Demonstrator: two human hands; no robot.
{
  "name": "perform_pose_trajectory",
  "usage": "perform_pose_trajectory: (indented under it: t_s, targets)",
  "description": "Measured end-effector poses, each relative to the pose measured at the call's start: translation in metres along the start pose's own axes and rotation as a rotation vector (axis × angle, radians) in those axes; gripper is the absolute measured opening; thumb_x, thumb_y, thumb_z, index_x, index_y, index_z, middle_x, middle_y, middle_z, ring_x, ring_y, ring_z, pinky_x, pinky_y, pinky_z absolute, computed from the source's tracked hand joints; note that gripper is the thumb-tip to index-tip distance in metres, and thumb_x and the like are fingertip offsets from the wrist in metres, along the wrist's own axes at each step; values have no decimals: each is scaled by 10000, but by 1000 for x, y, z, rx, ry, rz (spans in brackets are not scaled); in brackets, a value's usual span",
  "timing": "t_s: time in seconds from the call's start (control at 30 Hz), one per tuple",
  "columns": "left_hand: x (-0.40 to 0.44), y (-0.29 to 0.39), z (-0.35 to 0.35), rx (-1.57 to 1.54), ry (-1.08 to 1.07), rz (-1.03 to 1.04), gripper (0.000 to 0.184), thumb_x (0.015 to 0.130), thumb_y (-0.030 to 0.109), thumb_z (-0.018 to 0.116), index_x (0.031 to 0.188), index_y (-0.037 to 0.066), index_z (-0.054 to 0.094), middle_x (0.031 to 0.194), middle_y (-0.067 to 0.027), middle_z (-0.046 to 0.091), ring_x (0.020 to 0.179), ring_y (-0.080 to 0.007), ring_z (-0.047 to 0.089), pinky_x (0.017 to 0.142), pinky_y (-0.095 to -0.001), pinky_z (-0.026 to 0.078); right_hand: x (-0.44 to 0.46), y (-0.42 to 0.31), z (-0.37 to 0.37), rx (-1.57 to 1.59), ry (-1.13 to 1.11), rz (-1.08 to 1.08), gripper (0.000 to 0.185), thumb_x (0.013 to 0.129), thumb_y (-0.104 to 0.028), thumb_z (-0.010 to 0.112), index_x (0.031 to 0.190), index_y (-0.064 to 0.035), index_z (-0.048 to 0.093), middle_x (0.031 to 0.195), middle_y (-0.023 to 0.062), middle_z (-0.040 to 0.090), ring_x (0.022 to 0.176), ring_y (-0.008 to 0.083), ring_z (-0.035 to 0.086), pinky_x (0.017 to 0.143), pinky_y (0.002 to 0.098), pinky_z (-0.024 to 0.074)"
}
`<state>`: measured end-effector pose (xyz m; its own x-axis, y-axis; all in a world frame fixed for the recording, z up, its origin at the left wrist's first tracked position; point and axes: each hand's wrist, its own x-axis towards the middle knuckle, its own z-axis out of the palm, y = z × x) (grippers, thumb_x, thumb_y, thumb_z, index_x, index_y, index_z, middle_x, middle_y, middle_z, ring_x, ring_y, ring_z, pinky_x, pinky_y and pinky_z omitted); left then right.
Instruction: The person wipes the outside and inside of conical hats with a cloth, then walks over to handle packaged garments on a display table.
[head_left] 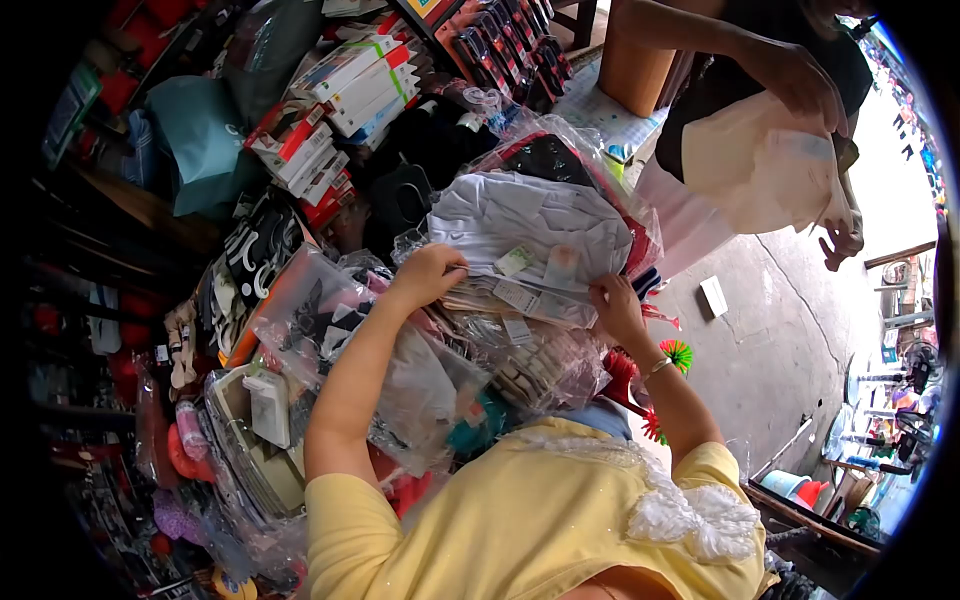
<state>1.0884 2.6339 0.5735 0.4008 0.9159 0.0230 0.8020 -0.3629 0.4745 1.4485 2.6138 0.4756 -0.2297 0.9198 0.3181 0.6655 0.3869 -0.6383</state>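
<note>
A white folded garment (530, 215) with several small labels lies on top of a pile of bagged clothes, with clear plastic around its near edge. My left hand (430, 274) is closed at its near left corner, fingertips curled on the edge. At the near right corner, my right hand (617, 308) pinches the edge of the garment or its plastic; which of the two I cannot tell. A paper tag (515, 295) shows between my hands. Just below, bagged beige clothes (535, 365) stick out of the pile.
Stacked white-and-red boxes (365, 90) stand at the back left, near a teal bag (200, 140). At the right, another person's hand (800, 85) holds a cream cloth (750, 160). A white card (713, 297) lies on the concrete floor (780, 320).
</note>
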Motion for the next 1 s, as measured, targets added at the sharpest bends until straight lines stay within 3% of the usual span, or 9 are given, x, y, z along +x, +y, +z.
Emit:
perform_pose_trajectory:
  t_s: [0.1, 0.13, 0.3, 0.37, 0.47, 0.57, 0.77, 0.9, 1.0]
  targets:
    - [7, 10, -16, -118, 83, -43, 149, 789, 156, 657, 900, 60, 682, 889, -113, 650, 852, -289, 621, 754, -363, 488, 9, -1, -14, 337, 99, 141, 135, 879, -95, 565, 998, -34, 547, 779, 135, 586, 794, 288, 601, 714, 359, 469]
    - [11, 15, -23, -210, 142, -32, 136, 799, 139, 652, 908, 62, 676, 885, -118, 650, 845, -285, 636, 724, -365, 494, 15, -6, -24, 381, 105, 176, 110, 915, -94, 537, 995, -25, 508, 769, 125, 570, 735, 221, 576, 674, 321, 450]
    - [33, 58, -73, -280, 323, 136, 103, 787, 40, 630, 884, 66, 657, 858, -86, 631, 821, -279, 627, 704, -365, 485, 54, -43, -92, 400, 118, 151, 171, 869, -112, 603, 971, -32, 492, 779, 112, 569, 707, 191, 548, 651, 326, 444]
    - [38, 72, -94, -95, 327, 310, 121, 767, -18, 617, 861, 54, 641, 820, -74, 576, 776, -241, 602, 682, -320, 468, 65, -69, -130, 356, 50, 128, 196, 848, -112, 626, 960, -35, 485, 782, 103, 565, 698, 188, 543, 647, 322, 442]
    - [40, 95, -120, 149, 351, 459, 123, 718, -18, 615, 807, 66, 620, 822, -53, 554, 800, -259, 583, 769, -367, 455, 74, -87, -171, 187, 49, 138, 194, 793, 6, 614, 898, -37, 456, 769, 11, 511, 704, 86, 461, 614, 248, 386]
    - [41, 112, -132, 298, 363, 526, 116, 690, -7, 631, 768, 73, 600, 816, -38, 548, 821, -243, 577, 805, -384, 450, 74, -84, -204, 199, 1, 121, 234, 777, 6, 618, 948, -25, 461, 802, 102, 604, 756, 156, 580, 663, 304, 449]
    - [43, 99, -151, 520, 471, 531, 123, 696, 8, 627, 787, 81, 590, 830, -50, 559, 848, -255, 576, 791, -401, 458, 53, -49, -261, 192, 114, 44, 212, 741, 57, 597, 934, -18, 552, 841, 53, 578, 795, 127, 559, 699, 254, 453]
    - [41, 71, -161, 444, 493, 440, 207, 692, -52, 551, 855, 62, 610, 864, -75, 582, 875, -312, 570, 812, -423, 450, 43, -22, -284, 338, 227, 170, 201, 708, 26, 574, 887, -60, 537, 833, -18, 513, 727, 54, 466, 621, 206, 371]
    - [54, 119, -147, 425, 506, 558, 189, 680, -25, 584, 852, 52, 585, 878, -85, 593, 876, -310, 578, 817, -416, 453, 53, -40, -255, 275, 215, 0, 229, 730, 54, 580, 937, -43, 563, 846, -11, 533, 752, 72, 496, 649, 210, 393]
